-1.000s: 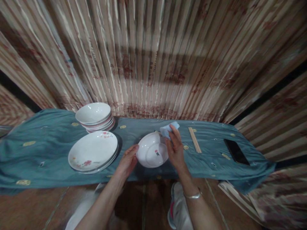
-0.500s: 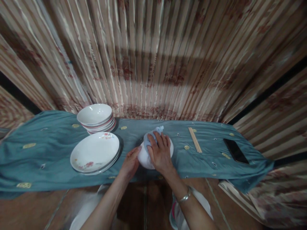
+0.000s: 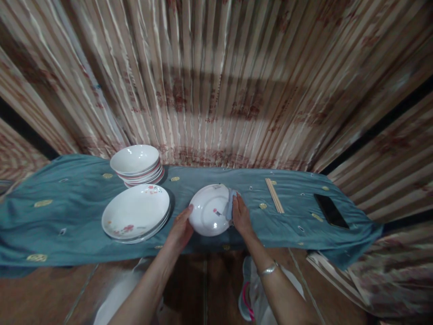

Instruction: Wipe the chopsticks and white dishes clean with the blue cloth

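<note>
The left hand grasped a white dish at its left rim, thumb on top, most of the fingers hidden beneath. The right hand pinched a pale blue cloth against the opposite rim. The dish was underside up, its printed mark showing, above the front half of the surface; whether it touched the teal cover could not be told.

The likeliest trouble was a slip: the glaze looked slick, and a hard push through the cloth could have twisted the rim out from under the left thumb. With the front edge so near, a dropped dish might have gone over onto the tiled floor. A leftward swing could have struck the stack of floral plates near the left hand and chipped a rim. Dragging the loose cover might have unsettled the stack of bowls behind them. The wooden chopsticks and smartphone lay farther right, less exposed.
</note>
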### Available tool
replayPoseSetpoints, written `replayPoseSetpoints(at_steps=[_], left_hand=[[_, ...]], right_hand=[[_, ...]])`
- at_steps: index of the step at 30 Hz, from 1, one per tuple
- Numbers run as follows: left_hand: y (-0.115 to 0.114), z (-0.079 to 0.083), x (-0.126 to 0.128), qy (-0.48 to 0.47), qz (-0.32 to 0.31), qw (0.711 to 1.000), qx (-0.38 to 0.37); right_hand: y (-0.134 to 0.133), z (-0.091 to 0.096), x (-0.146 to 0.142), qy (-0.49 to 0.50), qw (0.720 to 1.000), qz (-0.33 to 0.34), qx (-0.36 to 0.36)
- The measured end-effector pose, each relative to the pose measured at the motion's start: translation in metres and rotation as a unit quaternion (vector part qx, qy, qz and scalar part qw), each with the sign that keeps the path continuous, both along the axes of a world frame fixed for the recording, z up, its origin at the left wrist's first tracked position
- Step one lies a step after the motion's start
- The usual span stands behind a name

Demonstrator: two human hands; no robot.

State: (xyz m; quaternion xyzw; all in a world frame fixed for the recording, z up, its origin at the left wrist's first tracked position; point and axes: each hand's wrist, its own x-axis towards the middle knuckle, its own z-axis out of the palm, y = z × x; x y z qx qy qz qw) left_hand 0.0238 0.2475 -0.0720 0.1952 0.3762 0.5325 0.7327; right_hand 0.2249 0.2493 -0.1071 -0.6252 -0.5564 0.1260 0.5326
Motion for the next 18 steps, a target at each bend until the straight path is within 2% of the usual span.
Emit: replayPoseSetpoints(at_steps=[3,5,7,10,13,18], left_hand=[[-0.001,0.0,-0.001,0.001,-0.004,1.0,-0.006],[-0.001,0.0,-0.001,0.004,-0.009,1.0,0.001],[-0.002,0.001,-0.001,0.005,-0.017,1.0,0.016],[-0.004,0.004,0.001,0.006,-0.023,0.999,0.033],[-0.006,0.009,0.004,0.007,-0.019,0.999,0.04],[-0.008,0.009,0.008,-0.018,-0.036,0.997,0.067]], right_hand=[[0.0,-0.007,0.001,0.033,0.998,-0.023,-0.042],[-0.003,-0.001,0.0,0.028,0.998,-0.024,-0.05],[-0.007,0.012,-0.002,0.0,1.0,-0.008,-0.028],[-0.015,0.036,-0.007,-0.091,0.995,0.019,0.038],[-0.021,0.053,-0.016,-0.212,0.973,0.036,0.085],[-0.029,0.058,-0.042,-0.341,0.931,0.055,0.117]])
